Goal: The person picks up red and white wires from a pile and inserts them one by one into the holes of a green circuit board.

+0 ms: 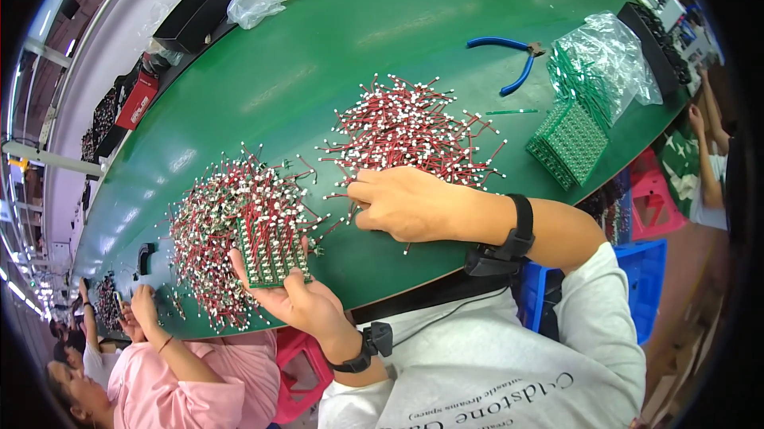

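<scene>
Left hand (298,302) grip cradles a light, stiff green circuit board (268,255) by its edge above the counter (318,55), right hand (406,202) fingers pinched into the springy red wire pile (410,130).

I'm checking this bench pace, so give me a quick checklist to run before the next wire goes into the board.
1. Left hand grips the green board: ok.
2. Right hand at the loose wire pile: ok.
3. Wire pinched in the right fingers: cannot tell.
4. Free hole on the board: cannot tell.
5. Blue pliers clear of both hands: ok.
</scene>
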`<state>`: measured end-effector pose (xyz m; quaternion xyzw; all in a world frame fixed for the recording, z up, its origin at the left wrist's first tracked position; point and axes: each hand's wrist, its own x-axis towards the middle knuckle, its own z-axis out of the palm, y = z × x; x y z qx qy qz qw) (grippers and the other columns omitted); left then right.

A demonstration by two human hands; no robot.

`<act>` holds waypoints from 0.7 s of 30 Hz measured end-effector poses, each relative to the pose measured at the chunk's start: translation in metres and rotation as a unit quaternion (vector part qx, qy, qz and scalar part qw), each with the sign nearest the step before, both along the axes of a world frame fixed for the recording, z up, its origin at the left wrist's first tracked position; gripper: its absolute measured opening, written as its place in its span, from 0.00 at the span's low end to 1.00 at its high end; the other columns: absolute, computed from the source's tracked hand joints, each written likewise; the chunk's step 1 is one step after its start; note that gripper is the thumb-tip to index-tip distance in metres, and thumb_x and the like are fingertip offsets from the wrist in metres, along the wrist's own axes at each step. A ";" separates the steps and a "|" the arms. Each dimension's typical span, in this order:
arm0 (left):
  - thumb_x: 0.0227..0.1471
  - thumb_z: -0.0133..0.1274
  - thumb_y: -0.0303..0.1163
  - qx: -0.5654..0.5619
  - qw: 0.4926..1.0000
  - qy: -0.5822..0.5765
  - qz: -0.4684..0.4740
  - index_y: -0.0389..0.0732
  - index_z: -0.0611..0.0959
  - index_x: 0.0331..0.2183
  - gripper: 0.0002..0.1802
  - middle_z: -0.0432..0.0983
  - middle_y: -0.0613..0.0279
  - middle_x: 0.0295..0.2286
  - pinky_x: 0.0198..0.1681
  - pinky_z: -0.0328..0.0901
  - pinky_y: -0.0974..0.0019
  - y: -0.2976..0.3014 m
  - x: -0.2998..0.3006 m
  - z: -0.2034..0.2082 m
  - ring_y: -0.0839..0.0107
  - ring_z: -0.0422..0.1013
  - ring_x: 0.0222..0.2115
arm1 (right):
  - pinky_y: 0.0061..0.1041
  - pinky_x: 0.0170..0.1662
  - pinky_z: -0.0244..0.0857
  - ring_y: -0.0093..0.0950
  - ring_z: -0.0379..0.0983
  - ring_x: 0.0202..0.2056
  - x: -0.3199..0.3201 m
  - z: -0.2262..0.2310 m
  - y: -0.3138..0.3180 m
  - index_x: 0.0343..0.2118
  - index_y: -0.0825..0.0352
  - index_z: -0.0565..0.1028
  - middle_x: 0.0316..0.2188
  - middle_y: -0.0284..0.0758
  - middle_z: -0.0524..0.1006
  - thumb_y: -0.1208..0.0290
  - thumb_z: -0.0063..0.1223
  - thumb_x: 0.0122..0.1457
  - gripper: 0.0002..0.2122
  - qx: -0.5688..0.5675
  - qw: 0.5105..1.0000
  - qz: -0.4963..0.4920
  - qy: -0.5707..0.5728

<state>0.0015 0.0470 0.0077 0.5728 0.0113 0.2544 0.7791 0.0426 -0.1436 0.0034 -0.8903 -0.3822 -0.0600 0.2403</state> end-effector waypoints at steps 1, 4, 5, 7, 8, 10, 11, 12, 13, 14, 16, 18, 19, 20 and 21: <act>0.42 0.33 0.11 -0.009 1.000 0.000 -0.010 0.42 0.54 0.63 0.44 0.63 0.46 0.54 0.49 0.70 0.50 -0.001 0.000 0.000 0.55 0.68 0.50 | 0.35 0.38 0.69 0.34 0.71 0.41 0.001 -0.002 0.001 0.24 0.65 0.77 0.32 0.36 0.71 0.74 0.53 0.47 0.03 0.000 1.000 0.007 -0.029; 0.43 0.34 0.11 -0.019 1.000 0.004 -0.014 0.41 0.54 0.63 0.43 0.63 0.47 0.54 0.49 0.69 0.50 -0.002 -0.001 -0.001 0.56 0.68 0.50 | 0.32 0.41 0.67 0.32 0.70 0.41 0.005 -0.003 0.006 0.27 0.65 0.75 0.32 0.35 0.71 0.72 0.54 0.49 0.03 0.034 0.995 0.014 -0.096; 0.43 0.34 0.11 -0.027 1.000 0.010 -0.011 0.41 0.54 0.63 0.43 0.63 0.47 0.54 0.49 0.69 0.51 -0.003 -0.002 0.000 0.57 0.68 0.50 | 0.30 0.42 0.66 0.32 0.69 0.40 0.007 -0.002 0.008 0.29 0.65 0.74 0.33 0.35 0.72 0.71 0.55 0.50 0.05 0.070 0.989 0.013 -0.133; 0.43 0.35 0.10 -0.028 0.999 0.004 -0.021 0.41 0.53 0.63 0.43 0.63 0.48 0.54 0.49 0.69 0.51 -0.006 -0.003 -0.005 0.58 0.68 0.50 | 0.31 0.41 0.66 0.32 0.70 0.39 0.010 0.004 0.009 0.30 0.65 0.73 0.33 0.36 0.72 0.73 0.56 0.50 0.05 0.124 0.980 0.005 -0.158; 0.43 0.35 0.10 -0.026 0.999 0.007 -0.031 0.41 0.53 0.63 0.43 0.63 0.48 0.54 0.49 0.69 0.52 -0.009 -0.003 -0.006 0.58 0.68 0.50 | 0.31 0.40 0.67 0.32 0.71 0.38 0.011 0.006 0.009 0.31 0.66 0.71 0.32 0.37 0.72 0.76 0.56 0.51 0.06 0.177 0.967 -0.004 -0.182; 0.43 0.35 0.10 -0.027 0.999 0.009 -0.045 0.39 0.53 0.63 0.43 0.63 0.48 0.54 0.49 0.69 0.53 -0.015 -0.004 -0.007 0.59 0.68 0.50 | 0.31 0.38 0.67 0.33 0.71 0.36 0.007 0.004 0.011 0.32 0.67 0.71 0.31 0.37 0.72 0.78 0.55 0.52 0.06 0.231 0.963 -0.021 -0.135; 0.43 0.35 0.10 -0.028 0.998 0.009 -0.047 0.39 0.53 0.63 0.43 0.63 0.48 0.54 0.49 0.69 0.53 -0.017 -0.003 -0.009 0.59 0.68 0.50 | 0.31 0.36 0.67 0.34 0.72 0.34 0.005 0.005 0.012 0.33 0.68 0.70 0.30 0.38 0.71 0.80 0.54 0.52 0.06 0.283 0.954 -0.038 -0.087; 0.43 0.35 0.10 -0.014 0.999 0.006 -0.047 0.41 0.54 0.63 0.43 0.64 0.49 0.54 0.48 0.70 0.54 -0.019 -0.003 -0.012 0.59 0.69 0.49 | 0.31 0.36 0.67 0.34 0.72 0.34 0.005 0.007 0.011 0.33 0.68 0.70 0.30 0.38 0.71 0.80 0.54 0.52 0.06 0.283 0.954 -0.040 -0.088; 0.44 0.35 0.11 0.000 0.999 0.004 -0.044 0.43 0.55 0.63 0.43 0.64 0.50 0.53 0.47 0.70 0.54 -0.021 -0.002 -0.013 0.60 0.69 0.48 | 0.31 0.34 0.67 0.35 0.72 0.32 0.004 0.013 0.012 0.34 0.69 0.70 0.30 0.39 0.71 0.82 0.53 0.54 0.06 0.330 0.940 -0.051 -0.073; 0.44 0.35 0.11 0.006 0.999 0.003 -0.037 0.43 0.55 0.63 0.43 0.64 0.50 0.54 0.47 0.70 0.55 -0.024 -0.002 -0.013 0.60 0.69 0.48 | 0.30 0.32 0.67 0.37 0.72 0.30 0.003 0.018 0.012 0.35 0.70 0.70 0.30 0.40 0.71 0.84 0.51 0.55 0.06 0.376 0.923 -0.063 -0.057; 0.44 0.35 0.11 0.021 0.999 0.007 -0.027 0.42 0.55 0.63 0.43 0.64 0.50 0.54 0.48 0.70 0.55 -0.028 -0.002 -0.012 0.60 0.69 0.47 | 0.30 0.32 0.67 0.37 0.72 0.30 0.002 0.022 0.010 0.35 0.71 0.70 0.29 0.41 0.71 0.84 0.50 0.55 0.05 0.388 0.919 -0.071 -0.029; 0.44 0.35 0.11 0.037 0.999 0.011 -0.016 0.42 0.55 0.63 0.43 0.63 0.49 0.53 0.48 0.69 0.55 -0.031 -0.002 -0.012 0.59 0.70 0.47 | 0.30 0.32 0.67 0.37 0.72 0.31 -0.002 0.029 0.007 0.35 0.71 0.70 0.29 0.41 0.71 0.84 0.50 0.55 0.05 0.399 0.913 -0.080 -0.001; 0.43 0.35 0.10 0.046 0.999 0.003 -0.016 0.38 0.53 0.63 0.43 0.62 0.47 0.55 0.51 0.67 0.56 -0.033 -0.003 -0.011 0.58 0.68 0.50 | 0.30 0.32 0.67 0.38 0.72 0.31 -0.008 0.036 0.005 0.34 0.71 0.70 0.29 0.41 0.71 0.83 0.50 0.54 0.05 0.385 0.921 -0.061 0.027; 0.42 0.35 0.10 0.056 0.998 -0.005 -0.015 0.35 0.51 0.63 0.43 0.61 0.45 0.56 0.55 0.64 0.56 -0.035 -0.003 -0.011 0.57 0.66 0.52 | 0.31 0.32 0.67 0.38 0.72 0.31 -0.013 0.039 0.005 0.34 0.71 0.71 0.29 0.41 0.71 0.83 0.50 0.54 0.05 0.370 0.927 -0.042 0.055; 0.42 0.35 0.10 0.057 0.998 -0.005 -0.014 0.35 0.51 0.63 0.43 0.61 0.45 0.56 0.55 0.64 0.56 -0.035 -0.003 -0.013 0.57 0.66 0.52 | 0.31 0.32 0.67 0.38 0.72 0.31 -0.015 0.037 0.009 0.34 0.71 0.71 0.29 0.41 0.71 0.83 0.50 0.54 0.05 0.371 0.926 -0.041 0.055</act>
